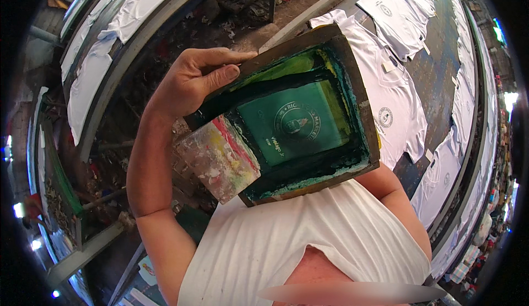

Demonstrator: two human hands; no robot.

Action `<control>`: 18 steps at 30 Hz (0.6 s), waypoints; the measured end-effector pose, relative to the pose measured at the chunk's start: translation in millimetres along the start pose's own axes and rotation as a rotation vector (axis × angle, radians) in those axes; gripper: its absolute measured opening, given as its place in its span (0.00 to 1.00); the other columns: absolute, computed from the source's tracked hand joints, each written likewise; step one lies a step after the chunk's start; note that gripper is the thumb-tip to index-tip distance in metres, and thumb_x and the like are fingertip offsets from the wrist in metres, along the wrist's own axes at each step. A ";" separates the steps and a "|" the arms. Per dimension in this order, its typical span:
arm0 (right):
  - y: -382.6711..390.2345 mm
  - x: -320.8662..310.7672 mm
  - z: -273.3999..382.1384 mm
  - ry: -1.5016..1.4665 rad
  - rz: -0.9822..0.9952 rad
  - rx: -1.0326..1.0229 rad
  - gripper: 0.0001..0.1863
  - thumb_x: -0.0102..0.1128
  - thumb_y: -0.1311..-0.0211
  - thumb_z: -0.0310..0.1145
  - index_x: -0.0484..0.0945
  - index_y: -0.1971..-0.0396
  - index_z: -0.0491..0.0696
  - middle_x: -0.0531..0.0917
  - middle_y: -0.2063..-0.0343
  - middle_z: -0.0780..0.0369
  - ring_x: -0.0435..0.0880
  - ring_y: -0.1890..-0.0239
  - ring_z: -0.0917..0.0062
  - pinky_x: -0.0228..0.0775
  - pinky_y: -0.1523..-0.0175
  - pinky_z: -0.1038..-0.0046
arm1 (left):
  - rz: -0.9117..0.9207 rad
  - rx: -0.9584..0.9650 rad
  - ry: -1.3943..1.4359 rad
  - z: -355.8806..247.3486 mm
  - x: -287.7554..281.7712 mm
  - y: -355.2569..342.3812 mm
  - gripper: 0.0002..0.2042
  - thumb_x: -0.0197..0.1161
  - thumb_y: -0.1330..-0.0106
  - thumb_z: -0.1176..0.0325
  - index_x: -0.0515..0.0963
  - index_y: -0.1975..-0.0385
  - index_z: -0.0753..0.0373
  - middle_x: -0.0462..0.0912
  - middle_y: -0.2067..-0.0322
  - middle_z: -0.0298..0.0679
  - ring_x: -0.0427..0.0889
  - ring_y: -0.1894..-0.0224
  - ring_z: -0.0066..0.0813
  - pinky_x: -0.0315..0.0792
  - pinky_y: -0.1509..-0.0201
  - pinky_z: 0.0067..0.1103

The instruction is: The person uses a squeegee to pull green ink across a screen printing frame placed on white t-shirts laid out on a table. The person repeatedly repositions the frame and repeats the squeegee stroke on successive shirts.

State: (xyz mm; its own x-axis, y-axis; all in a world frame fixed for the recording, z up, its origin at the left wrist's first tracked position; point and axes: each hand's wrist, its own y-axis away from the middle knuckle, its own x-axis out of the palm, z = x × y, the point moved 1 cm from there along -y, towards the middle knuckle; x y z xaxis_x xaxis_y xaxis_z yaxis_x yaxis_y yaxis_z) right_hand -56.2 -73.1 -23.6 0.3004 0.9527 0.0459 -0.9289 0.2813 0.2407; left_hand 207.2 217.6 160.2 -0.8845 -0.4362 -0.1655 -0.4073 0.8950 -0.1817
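Observation:
A wooden screen-printing frame [364, 113] is held up tilted in front of my chest. Its green mesh [275, 146] carries a round emblem and some small lettering, and dark green ink coats the inner borders. My left hand [190, 77] grips the frame's upper left edge, thumb on the near face and fingers along the rim. A paint-crusted squeegee [217, 160] with a wide flat handle leans over the frame's lower left side, its lower end against the mesh. My right forearm [381, 182] passes behind the frame, which hides my right hand.
White T-shirts [402, 83] with small round chest prints lie spread on a long dark table [438, 66] at the right. More white shirts [91, 77] cover a narrow table at the left. Scraps and debris [237, 8] litter the ground between. A metal bar [85, 251] stands lower left.

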 end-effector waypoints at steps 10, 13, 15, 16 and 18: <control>-21.5 14.5 -3.4 -0.001 0.079 0.005 0.21 0.74 0.21 0.39 0.86 0.38 0.42 0.93 0.46 0.58 0.92 0.47 0.76 0.86 0.40 0.70 | -0.045 -0.076 -0.007 -6.9 -3.3 15.5 0.16 0.71 0.17 0.72 0.90 0.35 0.66 0.92 0.54 0.30 0.83 0.52 0.14 0.78 0.43 0.17; -32.7 20.0 -7.6 0.005 0.114 0.020 0.21 0.74 0.21 0.39 0.86 0.38 0.42 0.93 0.46 0.58 0.92 0.47 0.76 0.86 0.40 0.70 | -0.080 -0.048 -0.019 -7.4 -9.0 22.9 0.16 0.71 0.18 0.73 0.90 0.35 0.65 0.92 0.53 0.31 0.83 0.52 0.15 0.78 0.43 0.18; -40.4 24.3 -9.7 0.020 0.154 0.023 0.21 0.74 0.20 0.39 0.86 0.38 0.42 0.93 0.46 0.58 0.92 0.47 0.76 0.86 0.40 0.70 | -0.117 -0.030 -0.034 -3.4 -8.9 31.7 0.16 0.71 0.18 0.74 0.90 0.35 0.65 0.92 0.53 0.31 0.83 0.52 0.15 0.78 0.43 0.18; -41.9 26.4 -9.8 0.025 0.171 0.030 0.21 0.74 0.20 0.39 0.86 0.38 0.42 0.93 0.46 0.58 0.92 0.47 0.76 0.86 0.41 0.70 | -0.126 -0.041 -0.051 -0.6 -10.6 36.2 0.16 0.71 0.18 0.74 0.90 0.35 0.65 0.92 0.53 0.31 0.82 0.52 0.15 0.77 0.43 0.18; -52.1 38.1 -10.9 0.042 0.212 0.045 0.21 0.74 0.20 0.39 0.86 0.38 0.42 0.93 0.46 0.58 0.92 0.47 0.76 0.86 0.41 0.70 | -0.139 -0.077 -0.040 1.9 -19.0 45.8 0.16 0.72 0.19 0.73 0.90 0.35 0.64 0.91 0.53 0.31 0.82 0.51 0.16 0.76 0.43 0.19</control>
State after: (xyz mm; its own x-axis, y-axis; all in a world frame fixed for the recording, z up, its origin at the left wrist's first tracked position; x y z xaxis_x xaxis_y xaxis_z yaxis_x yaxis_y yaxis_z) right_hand 1.3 -50.3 -45.0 0.0888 0.9942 0.0600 -0.9595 0.0692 0.2729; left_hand 205.8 266.6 153.2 -0.8095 -0.5579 -0.1827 -0.5423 0.8299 -0.1311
